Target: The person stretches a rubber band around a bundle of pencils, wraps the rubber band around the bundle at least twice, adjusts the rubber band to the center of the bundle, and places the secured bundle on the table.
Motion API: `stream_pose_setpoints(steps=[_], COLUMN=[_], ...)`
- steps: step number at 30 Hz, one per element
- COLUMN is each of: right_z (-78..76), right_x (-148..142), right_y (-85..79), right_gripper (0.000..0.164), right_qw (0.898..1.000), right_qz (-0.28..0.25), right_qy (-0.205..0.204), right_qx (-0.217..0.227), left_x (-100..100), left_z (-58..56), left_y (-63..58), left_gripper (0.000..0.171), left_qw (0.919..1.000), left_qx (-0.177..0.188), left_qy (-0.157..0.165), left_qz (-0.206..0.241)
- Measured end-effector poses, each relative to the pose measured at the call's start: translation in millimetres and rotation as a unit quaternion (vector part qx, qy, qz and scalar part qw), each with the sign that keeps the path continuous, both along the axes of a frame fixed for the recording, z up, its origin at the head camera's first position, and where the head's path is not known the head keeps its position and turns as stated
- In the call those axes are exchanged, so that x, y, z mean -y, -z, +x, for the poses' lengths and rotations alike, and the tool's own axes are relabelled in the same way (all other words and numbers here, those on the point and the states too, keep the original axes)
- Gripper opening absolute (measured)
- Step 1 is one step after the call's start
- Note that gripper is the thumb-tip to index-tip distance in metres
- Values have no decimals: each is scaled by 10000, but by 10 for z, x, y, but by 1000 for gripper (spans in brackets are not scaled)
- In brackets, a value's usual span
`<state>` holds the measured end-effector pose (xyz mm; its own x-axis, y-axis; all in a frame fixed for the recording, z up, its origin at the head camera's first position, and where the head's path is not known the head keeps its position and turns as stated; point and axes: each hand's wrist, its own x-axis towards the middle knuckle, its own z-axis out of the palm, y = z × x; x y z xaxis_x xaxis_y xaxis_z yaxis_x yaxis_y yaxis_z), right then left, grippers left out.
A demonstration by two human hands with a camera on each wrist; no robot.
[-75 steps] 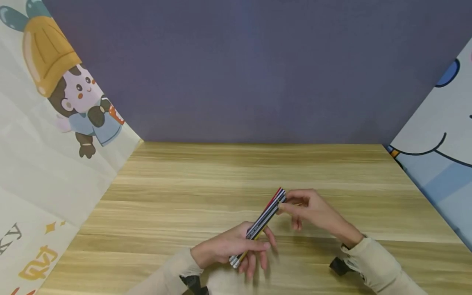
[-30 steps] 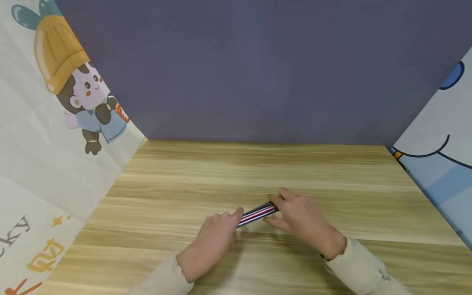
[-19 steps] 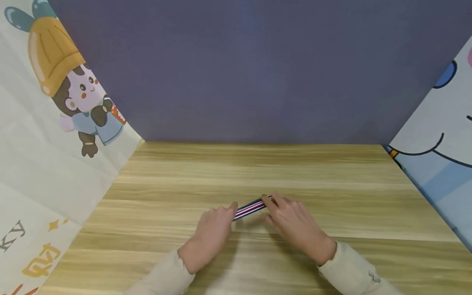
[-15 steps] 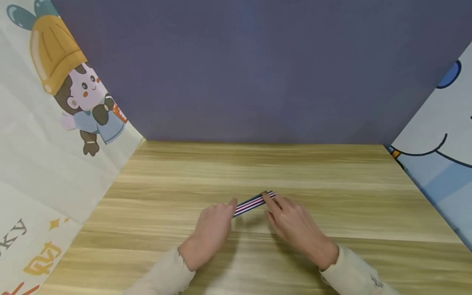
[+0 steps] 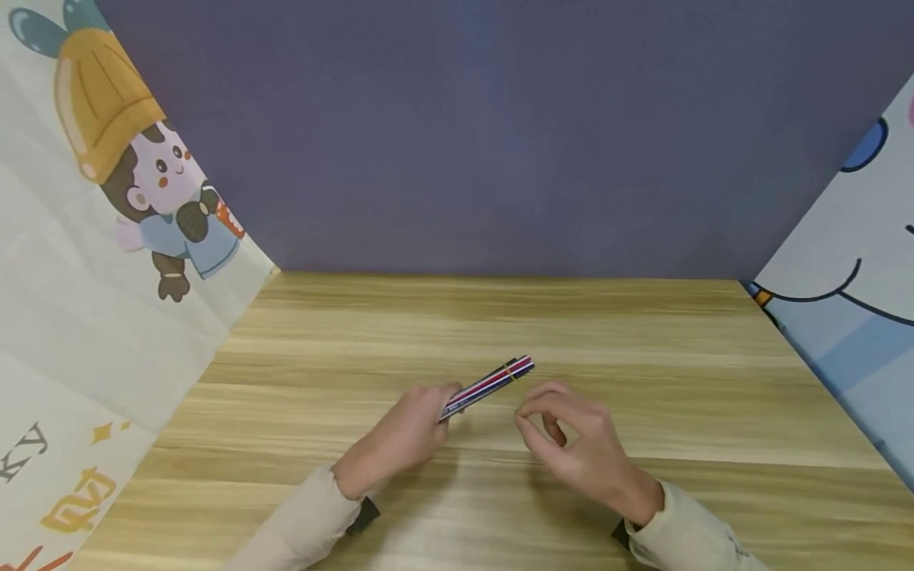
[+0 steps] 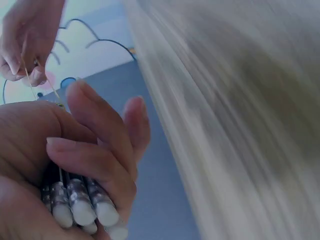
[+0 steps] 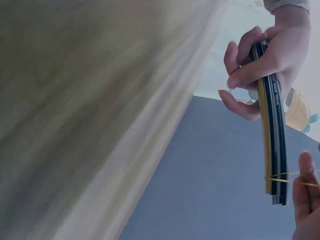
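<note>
My left hand (image 5: 410,420) grips a bundle of striped pencils (image 5: 493,381), red, white and dark, over the table. Their white rounded ends (image 6: 82,212) poke out below the palm in the left wrist view. Near the far end, a thin yellow rubber band (image 5: 509,370) goes round the bundle. To the right of that end is my right hand (image 5: 581,440), thumb and fingertips together, pinching a stretched loop of the band. Two taut strands run between those fingers and the bundle in both wrist views. Yellow and black pencil sides show in the right wrist view.
Beneath both hands spreads a wood-grain table (image 5: 343,333). A dark blue-grey panel (image 5: 457,143) rises behind it. Cartoon-printed sheets flank it, one on the left (image 5: 64,317) and one on the right (image 5: 857,317).
My right hand has drawn back from the pencil end towards the right and lower, pulling the band out. The left hand has tilted, and the bundle's far end has risen slightly in view.
</note>
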<state>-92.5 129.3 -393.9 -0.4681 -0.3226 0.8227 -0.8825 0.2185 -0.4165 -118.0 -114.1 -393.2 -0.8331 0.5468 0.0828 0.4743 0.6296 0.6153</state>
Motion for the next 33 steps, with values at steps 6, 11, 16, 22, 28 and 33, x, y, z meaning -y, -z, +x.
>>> stream_pose_setpoints(steps=[6, 11, 16, 22, 28, 33], right_z=[35, 5, -111, -223, -267, -268], right_x=[-68, -124, -166, -222, -266, -254], right_y=[-107, -151, -104, -48, -77, -84], right_gripper=[28, 16, 20, 29, 42, 36], right_qw=[9935, 9426, 8690, 8208, 8322, 8794], right_qz=[3, -593, -1457, -322, 1041, 2294], right_qy=[-77, -210, 36, -496, -142, 331], right_qx=[1137, 3278, 4729, 5681, 5445, 4159], left_x=[-33, -76, -98, -74, -60, -43], left_z=[12, 24, 57, 104, 150, 184], left_y=[-45, -53, -17, 43, 72, 107], left_gripper=[32, 33, 40, 48, 44, 48], left_qw=[9908, 9890, 9933, 9751, 9599, 9537], left_qx=[951, 673, -512, -2188, -2467, -2342], left_qy=[0, -211, -303, -302, 61, 254], left_qz=[958, 1301, 993, -219, -1334, -1869])
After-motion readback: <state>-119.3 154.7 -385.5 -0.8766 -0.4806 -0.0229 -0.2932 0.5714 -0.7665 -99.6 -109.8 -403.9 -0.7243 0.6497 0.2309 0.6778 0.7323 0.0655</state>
